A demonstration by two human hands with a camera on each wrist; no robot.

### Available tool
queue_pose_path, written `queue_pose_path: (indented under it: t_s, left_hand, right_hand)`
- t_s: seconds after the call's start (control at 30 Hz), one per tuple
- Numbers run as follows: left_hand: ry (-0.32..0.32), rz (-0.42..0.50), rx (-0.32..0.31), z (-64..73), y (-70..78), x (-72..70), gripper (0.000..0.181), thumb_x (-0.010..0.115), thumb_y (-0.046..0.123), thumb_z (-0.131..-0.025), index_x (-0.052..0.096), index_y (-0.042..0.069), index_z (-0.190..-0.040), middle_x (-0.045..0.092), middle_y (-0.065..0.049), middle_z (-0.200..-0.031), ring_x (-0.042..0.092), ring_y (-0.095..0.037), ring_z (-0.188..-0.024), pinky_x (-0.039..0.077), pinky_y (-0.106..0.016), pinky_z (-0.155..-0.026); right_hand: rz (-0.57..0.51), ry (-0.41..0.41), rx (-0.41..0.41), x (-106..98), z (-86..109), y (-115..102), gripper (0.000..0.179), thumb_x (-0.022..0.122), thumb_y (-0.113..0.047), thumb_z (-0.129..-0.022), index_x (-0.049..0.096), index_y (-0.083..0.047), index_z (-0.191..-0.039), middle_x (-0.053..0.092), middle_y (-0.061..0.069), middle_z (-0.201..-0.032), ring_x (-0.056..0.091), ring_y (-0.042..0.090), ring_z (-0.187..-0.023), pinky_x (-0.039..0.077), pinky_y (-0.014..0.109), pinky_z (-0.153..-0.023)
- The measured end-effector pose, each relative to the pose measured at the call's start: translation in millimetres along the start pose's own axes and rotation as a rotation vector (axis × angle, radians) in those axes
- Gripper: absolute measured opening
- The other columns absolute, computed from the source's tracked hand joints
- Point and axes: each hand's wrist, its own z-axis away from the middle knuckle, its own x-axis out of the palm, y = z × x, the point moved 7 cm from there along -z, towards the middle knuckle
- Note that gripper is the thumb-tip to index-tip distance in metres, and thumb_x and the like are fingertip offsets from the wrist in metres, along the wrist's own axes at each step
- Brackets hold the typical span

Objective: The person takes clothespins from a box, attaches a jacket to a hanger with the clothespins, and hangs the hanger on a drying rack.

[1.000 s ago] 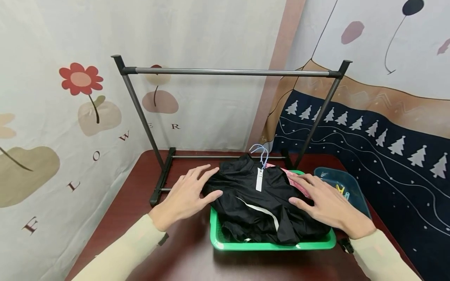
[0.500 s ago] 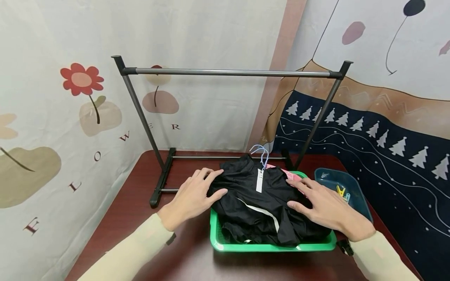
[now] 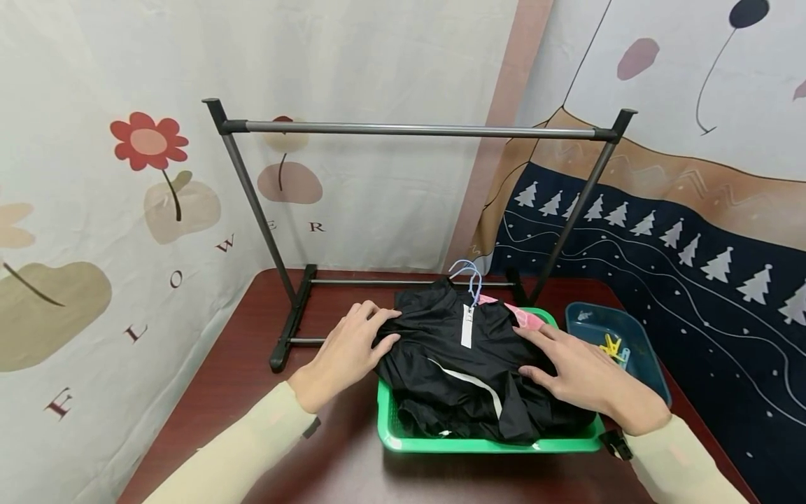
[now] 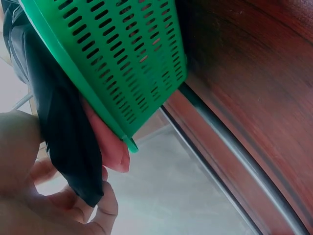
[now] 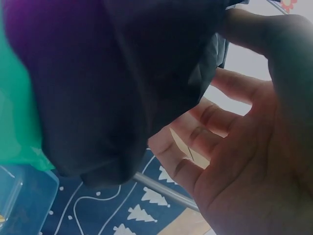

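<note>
A black top (image 3: 441, 350) with white trim and a white strip at its collar lies heaped in a green basket (image 3: 491, 444). Light blue hanger hooks (image 3: 467, 269) stick up from its neck. At the top's left shoulder, my left hand (image 3: 343, 353) pinches the cloth; in the left wrist view its fingers (image 4: 105, 210) curl round the dark edge. My right hand (image 3: 582, 367) rests on the opposite shoulder, fingers fairly straight and thumb apart. Its fingers (image 5: 195, 134) reach along the cloth's edge in the right wrist view. Pink cloth (image 3: 525, 318) shows underneath, beside the right hand.
Behind the basket stands a grey metal clothes rack (image 3: 415, 129) with a horizontal top rail. A dark blue tray (image 3: 651, 360) holding yellow and blue clothespins (image 3: 611, 346) sits at the right. All stand on a reddish-brown table (image 3: 302, 448), with printed curtains behind.
My left hand has moved right and its thumb and fingers have closed on the top's shoulder. My right hand has settled slightly lower on the cloth. The basket stays in place.
</note>
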Motion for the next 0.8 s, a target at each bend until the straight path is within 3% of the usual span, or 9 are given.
queue_pose_path:
  t_s: [0.4, 0.57, 0.8]
  left_hand:
    - [0.044, 0.048, 0.015, -1.1, 0.1, -0.7, 0.028, 0.086, 0.019, -0.108, 0.082, 0.014, -0.135, 0.067, -0.007, -0.109, 0.055, -0.021, -0.094, 0.052, -0.032, -0.074]
    - [0.073, 0.061, 0.033, -0.4, 1.3, -3.1, 0.023, 0.086, 0.016, -0.107, 0.083, 0.015, -0.130, 0.066, -0.007, -0.107, 0.056, -0.021, -0.093, 0.054, -0.032, -0.073]
    - [0.128, 0.126, 0.050, 0.5, 0.8, -10.7, 0.025, 0.088, 0.010, -0.105, 0.082, 0.014, -0.129, 0.063, -0.007, -0.107, 0.053, -0.017, -0.089, 0.050, -0.030, -0.074]
  right_hand:
    - [0.025, 0.064, -0.094, -3.4, -1.3, -2.7, 0.046, 0.084, -0.016, -0.107, 0.075, -0.010, -0.152, 0.078, 0.018, -0.144, 0.079, 0.027, -0.111, 0.069, 0.058, -0.098]
    - [0.036, 0.091, -0.084, -8.2, -1.0, -3.2, 0.043, 0.083, -0.010, -0.107, 0.076, -0.009, -0.149, 0.080, 0.016, -0.140, 0.079, 0.023, -0.107, 0.069, 0.051, -0.091]
    - [0.034, 0.153, -0.099, -20.0, -0.6, -6.1, 0.041, 0.083, -0.006, -0.107, 0.077, -0.007, -0.147, 0.078, 0.008, -0.120, 0.071, 0.015, -0.093, 0.063, 0.039, -0.079]
